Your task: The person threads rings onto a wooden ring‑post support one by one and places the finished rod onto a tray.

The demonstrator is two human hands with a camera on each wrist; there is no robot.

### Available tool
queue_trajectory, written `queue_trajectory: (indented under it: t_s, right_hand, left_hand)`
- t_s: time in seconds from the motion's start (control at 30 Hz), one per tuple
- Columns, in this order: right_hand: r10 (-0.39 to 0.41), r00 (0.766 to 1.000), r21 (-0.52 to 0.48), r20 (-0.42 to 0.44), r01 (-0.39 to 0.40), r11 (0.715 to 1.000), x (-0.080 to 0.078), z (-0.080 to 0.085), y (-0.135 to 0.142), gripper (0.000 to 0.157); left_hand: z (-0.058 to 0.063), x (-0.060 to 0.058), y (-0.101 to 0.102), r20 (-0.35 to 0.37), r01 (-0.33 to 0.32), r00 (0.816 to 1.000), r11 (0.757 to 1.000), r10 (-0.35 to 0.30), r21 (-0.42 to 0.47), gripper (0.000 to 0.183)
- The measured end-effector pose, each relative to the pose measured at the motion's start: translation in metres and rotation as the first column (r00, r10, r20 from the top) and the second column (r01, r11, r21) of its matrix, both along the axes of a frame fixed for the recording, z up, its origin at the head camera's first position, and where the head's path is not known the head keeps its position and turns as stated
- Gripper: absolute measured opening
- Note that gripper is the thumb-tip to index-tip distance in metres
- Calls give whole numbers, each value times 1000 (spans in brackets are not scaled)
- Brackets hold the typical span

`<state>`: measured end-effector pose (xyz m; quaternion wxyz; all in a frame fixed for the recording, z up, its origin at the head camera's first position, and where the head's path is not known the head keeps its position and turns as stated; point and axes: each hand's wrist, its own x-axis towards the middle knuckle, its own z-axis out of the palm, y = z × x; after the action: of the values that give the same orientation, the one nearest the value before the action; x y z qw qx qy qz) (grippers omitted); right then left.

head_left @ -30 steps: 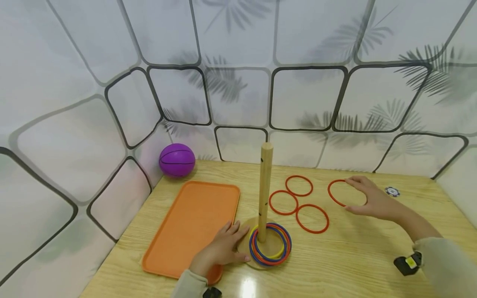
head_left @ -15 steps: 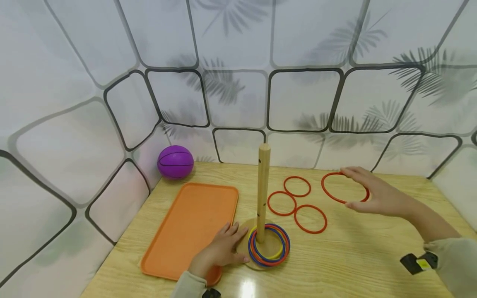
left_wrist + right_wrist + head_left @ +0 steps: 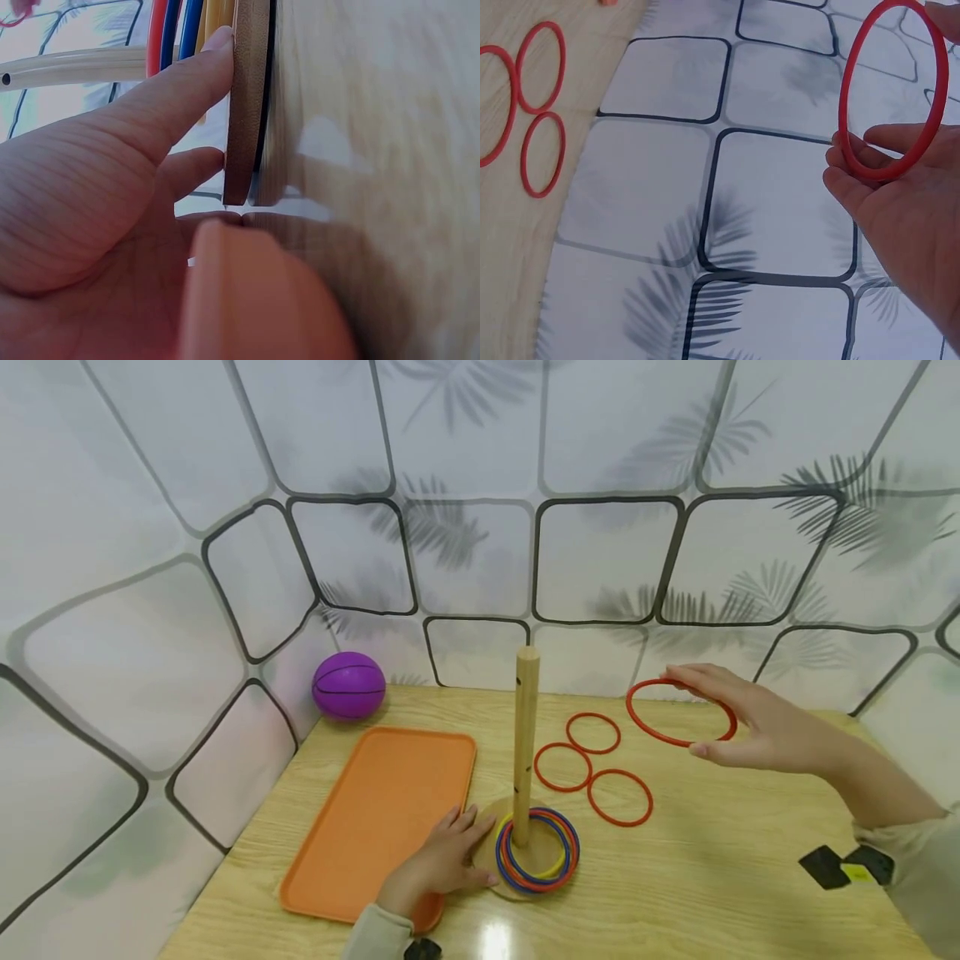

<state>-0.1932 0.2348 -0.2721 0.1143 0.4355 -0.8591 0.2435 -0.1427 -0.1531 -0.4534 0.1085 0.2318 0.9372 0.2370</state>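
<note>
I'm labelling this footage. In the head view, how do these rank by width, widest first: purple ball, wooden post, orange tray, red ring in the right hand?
1. Orange tray
2. Red ring in the right hand; it is held up, so nearness may enlarge it
3. Purple ball
4. Wooden post

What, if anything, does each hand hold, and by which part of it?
The right hand holds a red ring by opposite sides of its rim. The left hand holds nothing; it touches the wooden base.
</note>
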Motion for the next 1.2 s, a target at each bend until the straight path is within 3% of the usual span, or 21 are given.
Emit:
queue_trajectory:
  t_s: [0.2,0.37,0.6,0.87,1.2]
  right_hand:
    - [37,999,9,-26,-37,999,1,26,-13,93]
    - [156,987,-32,-39,-157,987,0,47,-27,89]
    - [379,925,-166,3,-373,913,-3,67,-50,85]
    - [423,905,-275,57,-393,878,0,74,-78,85]
    - [469,880,-294,74,-430,854,-3,74,-101,87]
  left_hand:
    - [1,1,0,5,1,1000,1000,-1,12,81]
    - [2,1,0,9,-2,1000,1000,2,15,82]
    - [2,1,-1,14,-4,1000,1000,3,18,81]
    - [0,0,-2,14,-5,1000,1000,5,21,81]
    - [0,0,-2,8,-3,1000,999,2,32,81]
